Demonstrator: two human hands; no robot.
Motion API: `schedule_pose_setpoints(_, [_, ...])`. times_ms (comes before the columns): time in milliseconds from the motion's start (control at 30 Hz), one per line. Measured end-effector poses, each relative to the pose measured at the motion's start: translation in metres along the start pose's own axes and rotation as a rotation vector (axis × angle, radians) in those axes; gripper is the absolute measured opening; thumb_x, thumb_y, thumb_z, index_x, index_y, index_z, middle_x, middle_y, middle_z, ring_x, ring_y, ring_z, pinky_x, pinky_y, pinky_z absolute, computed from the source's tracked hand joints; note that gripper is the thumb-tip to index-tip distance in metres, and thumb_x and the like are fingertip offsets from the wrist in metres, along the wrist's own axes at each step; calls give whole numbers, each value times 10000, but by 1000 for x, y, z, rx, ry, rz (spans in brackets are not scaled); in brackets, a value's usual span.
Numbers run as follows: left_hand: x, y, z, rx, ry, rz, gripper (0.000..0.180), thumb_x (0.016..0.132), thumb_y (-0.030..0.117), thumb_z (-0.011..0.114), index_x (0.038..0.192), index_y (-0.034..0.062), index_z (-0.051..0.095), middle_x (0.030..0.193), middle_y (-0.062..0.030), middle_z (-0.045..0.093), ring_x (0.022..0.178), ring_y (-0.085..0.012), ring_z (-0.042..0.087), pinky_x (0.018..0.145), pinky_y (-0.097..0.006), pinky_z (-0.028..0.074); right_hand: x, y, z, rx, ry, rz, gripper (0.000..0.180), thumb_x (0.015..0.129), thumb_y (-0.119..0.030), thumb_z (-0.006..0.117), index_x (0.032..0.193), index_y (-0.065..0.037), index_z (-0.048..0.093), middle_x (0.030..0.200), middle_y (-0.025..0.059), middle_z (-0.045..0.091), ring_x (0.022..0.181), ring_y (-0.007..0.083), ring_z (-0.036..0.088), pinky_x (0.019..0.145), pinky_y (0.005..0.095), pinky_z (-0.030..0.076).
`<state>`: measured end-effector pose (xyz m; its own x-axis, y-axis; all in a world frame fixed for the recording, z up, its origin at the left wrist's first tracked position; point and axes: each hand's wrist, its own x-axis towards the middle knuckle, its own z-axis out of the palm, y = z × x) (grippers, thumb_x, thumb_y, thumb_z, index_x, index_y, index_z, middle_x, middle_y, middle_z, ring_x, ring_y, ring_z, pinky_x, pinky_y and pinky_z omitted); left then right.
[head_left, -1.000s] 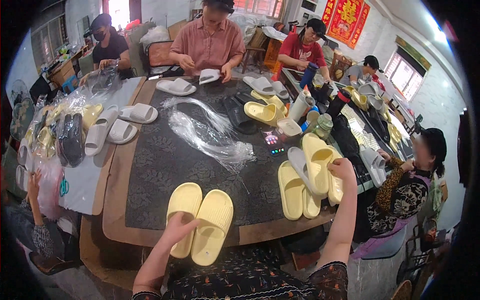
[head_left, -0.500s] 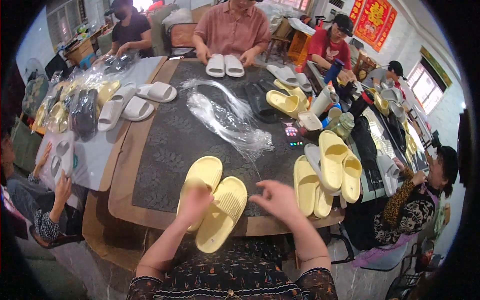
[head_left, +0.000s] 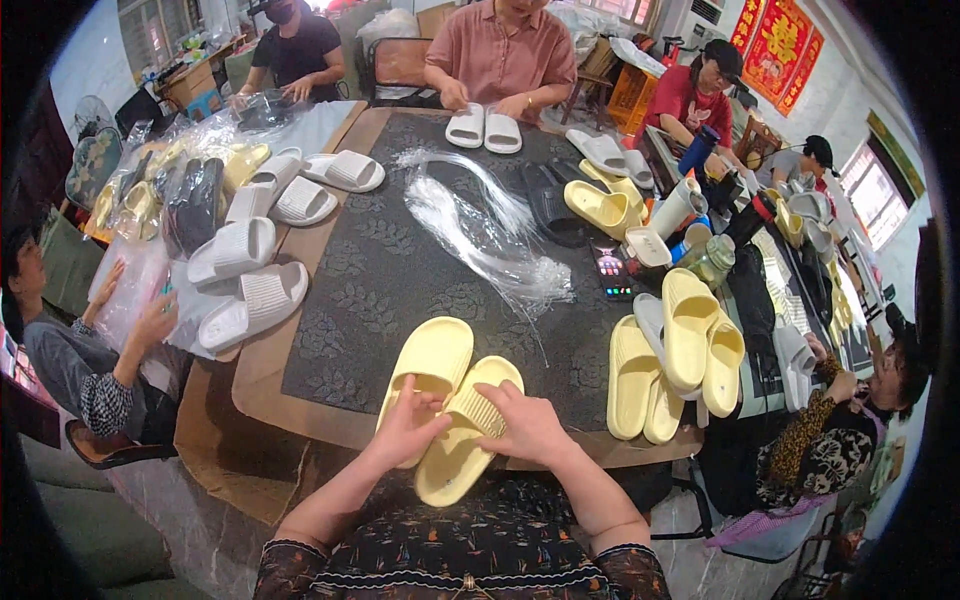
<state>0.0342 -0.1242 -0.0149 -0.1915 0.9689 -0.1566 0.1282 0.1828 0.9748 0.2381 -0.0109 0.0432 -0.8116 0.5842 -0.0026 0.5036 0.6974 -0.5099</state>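
A pair of pale yellow slide slippers lies at the near edge of the table in front of me, toes pointing away. The left slipper [head_left: 441, 343] sits slightly farther in. The right slipper [head_left: 448, 468] overhangs the edge, its heel toward me. My left hand [head_left: 408, 432] rests over the left slipper's strap, fingers apart and thumb toward the right slipper. My right hand [head_left: 530, 428] grips the ribbed strap of the right slipper from its right side, thumb and fingers around it. Beyond them a bundle of clear thin strands [head_left: 470, 225] is spread on the dark mat [head_left: 350, 290].
More yellow slippers [head_left: 690, 325] stand stacked at right, near a phone [head_left: 611, 272] and a glass jar [head_left: 713, 260]. Grey slippers [head_left: 255, 305] lie at left, beside bagged slippers [head_left: 193, 205]. Across the table a person handles light grey slippers [head_left: 484, 128]. Other people sit on both sides.
My right hand has moved left from beside the pair onto the right slipper's strap. The person at left has let go of a grey pair, which now lies at the table's left edge.
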Motion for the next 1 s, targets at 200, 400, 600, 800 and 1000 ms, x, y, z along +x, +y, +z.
schedule_pose_setpoints(200, [-10, 2, -1, 55, -24, 17, 954, 867, 250, 709, 1471, -51, 35, 1274, -213, 556, 1136, -284, 580, 926, -391, 494, 16, 35, 12, -14, 299, 94, 478, 714, -165, 707, 1181, -154, 606, 929, 98, 594, 838, 295, 638, 710, 395, 529])
schedule_pose_setpoints(400, [-7, 81, -33, 536, -389, -144, 419, 852, 286, 693, 1183, 40, 620, 1083, -144, 679, 1045, -262, 648, 831, -352, 529, 18, 43, 25, 143, 460, 53, 417, 678, -41, 692, 1081, -142, 668, 863, 81, 590, 737, 267, 626, 649, 355, 520])
schedule_pose_setpoints(600, [56, 85, -24, 642, 18, 312, 276, 821, 251, 679, 1007, 47, 688, 944, -116, 672, 933, -273, 639, 811, -391, 515, 16, 40, 41, 132, 616, 57, 380, 667, -48, 700, 1033, -151, 690, 829, 57, 576, 708, 243, 621, 611, 340, 518])
schedule_pose_setpoints(800, [138, 32, 6, 982, 23, 435, 182, 785, 184, 667, 930, 82, 711, 956, -115, 645, 973, -289, 586, 843, -412, 506, 15, 38, 49, 85, 681, 49, 380, 662, -66, 702, 1027, -172, 688, 819, 37, 566, 692, 226, 621, 591, 345, 522])
schedule_pose_setpoints(1000, [151, 19, 15, 960, 74, 377, 113, 786, 158, 649, 851, 71, 681, 905, -109, 623, 952, -284, 591, 795, -403, 514, 12, 35, 46, 104, 681, 35, 365, 681, -67, 678, 1032, -167, 681, 799, 46, 553, 668, 227, 606, 577, 347, 508])
